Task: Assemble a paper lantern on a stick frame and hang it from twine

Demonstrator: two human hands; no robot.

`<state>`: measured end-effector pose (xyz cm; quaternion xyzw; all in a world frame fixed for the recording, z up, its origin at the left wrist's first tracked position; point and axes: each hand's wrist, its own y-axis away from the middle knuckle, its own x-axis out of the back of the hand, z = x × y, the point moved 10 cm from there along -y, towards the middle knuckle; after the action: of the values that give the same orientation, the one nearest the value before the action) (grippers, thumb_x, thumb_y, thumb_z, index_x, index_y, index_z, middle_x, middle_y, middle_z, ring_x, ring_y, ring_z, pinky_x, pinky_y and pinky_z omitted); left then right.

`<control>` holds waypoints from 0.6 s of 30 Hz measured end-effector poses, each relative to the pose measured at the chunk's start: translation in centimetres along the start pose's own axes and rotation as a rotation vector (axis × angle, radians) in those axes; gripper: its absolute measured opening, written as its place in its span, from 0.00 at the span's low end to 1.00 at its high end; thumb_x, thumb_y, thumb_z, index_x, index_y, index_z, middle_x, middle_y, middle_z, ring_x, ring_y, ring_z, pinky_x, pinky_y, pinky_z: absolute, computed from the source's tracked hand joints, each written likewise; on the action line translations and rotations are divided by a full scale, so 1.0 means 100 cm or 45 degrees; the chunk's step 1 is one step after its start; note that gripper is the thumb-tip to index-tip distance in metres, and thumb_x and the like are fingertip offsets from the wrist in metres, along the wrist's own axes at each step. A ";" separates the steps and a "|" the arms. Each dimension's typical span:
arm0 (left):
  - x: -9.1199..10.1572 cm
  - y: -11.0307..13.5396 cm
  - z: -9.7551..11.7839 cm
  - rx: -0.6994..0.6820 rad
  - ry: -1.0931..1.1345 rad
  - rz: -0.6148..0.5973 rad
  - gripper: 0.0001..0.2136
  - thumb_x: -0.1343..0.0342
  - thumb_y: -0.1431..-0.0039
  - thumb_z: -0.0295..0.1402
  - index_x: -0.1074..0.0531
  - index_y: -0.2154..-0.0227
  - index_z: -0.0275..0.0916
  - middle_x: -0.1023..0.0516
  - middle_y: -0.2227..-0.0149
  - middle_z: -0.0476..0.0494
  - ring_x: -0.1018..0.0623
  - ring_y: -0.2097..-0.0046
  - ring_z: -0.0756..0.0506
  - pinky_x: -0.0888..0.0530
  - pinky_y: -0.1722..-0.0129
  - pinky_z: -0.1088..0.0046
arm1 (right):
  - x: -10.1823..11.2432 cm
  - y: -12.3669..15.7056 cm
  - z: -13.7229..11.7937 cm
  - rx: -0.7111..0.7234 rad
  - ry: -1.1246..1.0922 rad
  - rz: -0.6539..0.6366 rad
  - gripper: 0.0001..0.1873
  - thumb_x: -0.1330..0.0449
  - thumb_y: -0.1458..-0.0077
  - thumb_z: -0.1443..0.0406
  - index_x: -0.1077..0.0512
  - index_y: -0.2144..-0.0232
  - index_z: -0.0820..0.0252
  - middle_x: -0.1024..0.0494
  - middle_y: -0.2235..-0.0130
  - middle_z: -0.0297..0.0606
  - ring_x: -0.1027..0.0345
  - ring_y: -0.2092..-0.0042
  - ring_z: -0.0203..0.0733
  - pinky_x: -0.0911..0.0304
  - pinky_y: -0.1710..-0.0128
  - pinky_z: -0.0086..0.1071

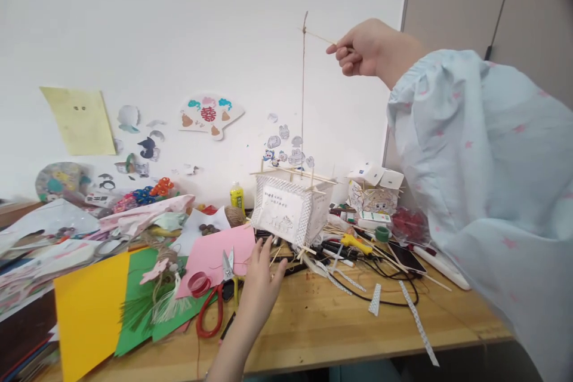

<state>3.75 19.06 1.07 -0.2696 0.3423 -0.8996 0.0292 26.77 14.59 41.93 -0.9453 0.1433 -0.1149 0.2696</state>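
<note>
High on the right, my right hand (364, 51) is closed round a thin wooden stick (320, 37). A brown string (303, 89) is knotted near the stick's far end and runs straight down to a paper lantern (280, 209). The lantern is white and box-shaped, with thin sticks along its edges, patterned borders and drawing and writing on its front. It leans a little; whether it touches the things beneath is hidden. My left hand (261, 277) is open with fingers spread, just below the lantern's front, holding nothing.
Red-handled scissors (215, 310) lie left of my left hand, by a red tape roll (199, 283) and pink paper (242, 242). Yellow card (92, 310) and green card lie farther left. Patterned paper strips (418, 322), a phone (406, 258) and a black cable occupy the right.
</note>
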 end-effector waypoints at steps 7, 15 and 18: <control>-0.049 0.021 -0.016 0.092 0.259 -0.091 0.28 0.48 0.46 0.43 0.38 0.44 0.35 0.38 0.40 0.28 0.41 0.36 0.34 0.44 0.38 0.48 | 0.025 -0.007 -0.014 0.021 -0.039 0.243 0.10 0.50 0.37 0.72 0.35 0.71 0.66 0.43 0.79 0.23 0.59 0.83 0.22 0.56 0.88 0.17; -0.146 -0.016 0.006 0.213 0.654 -0.287 0.29 0.37 0.50 0.36 0.37 0.45 0.36 0.33 0.43 0.32 0.32 0.42 0.36 0.35 0.44 0.53 | 0.028 -0.005 -0.053 0.132 0.007 0.274 0.18 0.60 0.39 0.80 0.33 0.71 0.70 0.47 0.79 0.28 0.62 0.80 0.24 0.57 0.85 0.18; -0.176 -0.022 0.027 0.195 0.775 -0.398 0.18 0.42 0.43 0.37 0.33 0.50 0.37 0.26 0.51 0.40 0.25 0.53 0.43 0.27 0.53 0.56 | 0.034 -0.006 -0.068 0.153 0.036 0.310 0.18 0.61 0.39 0.79 0.34 0.70 0.70 0.49 0.78 0.27 0.63 0.80 0.23 0.58 0.84 0.18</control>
<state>20.41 23.31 -4.06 -0.0351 0.2214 -0.9554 -0.1920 28.05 10.70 48.31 -0.9013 0.2536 -0.1031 0.3357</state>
